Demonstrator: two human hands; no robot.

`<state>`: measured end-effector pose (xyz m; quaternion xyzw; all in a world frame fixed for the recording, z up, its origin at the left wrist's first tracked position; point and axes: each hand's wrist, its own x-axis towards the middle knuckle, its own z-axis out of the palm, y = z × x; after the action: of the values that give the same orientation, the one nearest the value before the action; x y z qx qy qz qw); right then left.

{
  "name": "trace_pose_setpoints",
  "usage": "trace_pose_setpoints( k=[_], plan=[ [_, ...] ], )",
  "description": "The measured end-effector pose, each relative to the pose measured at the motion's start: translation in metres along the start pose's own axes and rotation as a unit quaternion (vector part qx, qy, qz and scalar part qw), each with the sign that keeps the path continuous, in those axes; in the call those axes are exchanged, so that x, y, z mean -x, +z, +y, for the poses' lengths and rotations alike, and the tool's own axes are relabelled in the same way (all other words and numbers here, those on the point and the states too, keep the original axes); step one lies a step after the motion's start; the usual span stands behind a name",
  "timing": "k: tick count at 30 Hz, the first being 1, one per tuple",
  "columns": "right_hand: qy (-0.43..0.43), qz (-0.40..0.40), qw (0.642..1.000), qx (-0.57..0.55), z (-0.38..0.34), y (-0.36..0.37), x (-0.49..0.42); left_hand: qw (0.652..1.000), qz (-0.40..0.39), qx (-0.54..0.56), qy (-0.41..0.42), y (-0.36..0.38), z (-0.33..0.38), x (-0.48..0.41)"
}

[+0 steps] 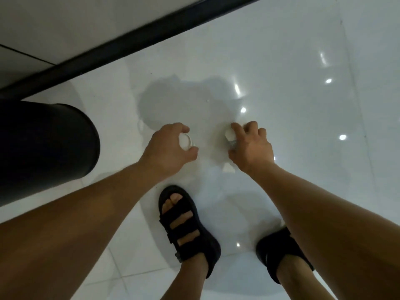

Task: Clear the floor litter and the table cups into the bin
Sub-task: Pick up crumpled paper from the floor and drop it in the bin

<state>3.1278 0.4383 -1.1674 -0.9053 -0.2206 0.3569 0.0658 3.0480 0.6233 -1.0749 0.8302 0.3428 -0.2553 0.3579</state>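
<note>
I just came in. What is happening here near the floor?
A person in black sandals bends over the glossy white floor. The left hand grips a round white object, perhaps a cup. The right hand grips a crumpled white object. A small white scrap lies on the floor below the right wrist. A dark round container, probably the bin, stands to the left.

- The left cup [185, 142] and right cup [230, 135] are seen as white.
- The bin [54, 144] and the sandals [210, 245] are coloured black.
- The floor [303, 61] is tiled white.
</note>
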Motion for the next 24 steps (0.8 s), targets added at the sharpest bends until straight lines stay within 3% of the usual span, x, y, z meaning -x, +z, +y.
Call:
trace_pose_setpoints(
  k=[3,10,17,24],
  plan=[
    [0.019,-0.038,0.999,-0.018,-0.001,-0.008,0.011,1.0,0.02,0.0,0.018,-0.013,0.008,-0.001],
    [0.057,0.005,0.994,-0.099,-0.016,-0.082,0.061,0.998,0.031,0.01,0.053,-0.066,0.047,0.033],
    [-0.043,0.071,0.992,-0.095,-0.092,-0.2,0.132,0.998,0.03,0.033,0.044,-0.151,0.081,0.113],
    [-0.136,0.037,0.984,-0.106,-0.185,-0.282,0.197,0.991,0.105,0.088,0.004,-0.247,0.084,0.21]
  ],
)
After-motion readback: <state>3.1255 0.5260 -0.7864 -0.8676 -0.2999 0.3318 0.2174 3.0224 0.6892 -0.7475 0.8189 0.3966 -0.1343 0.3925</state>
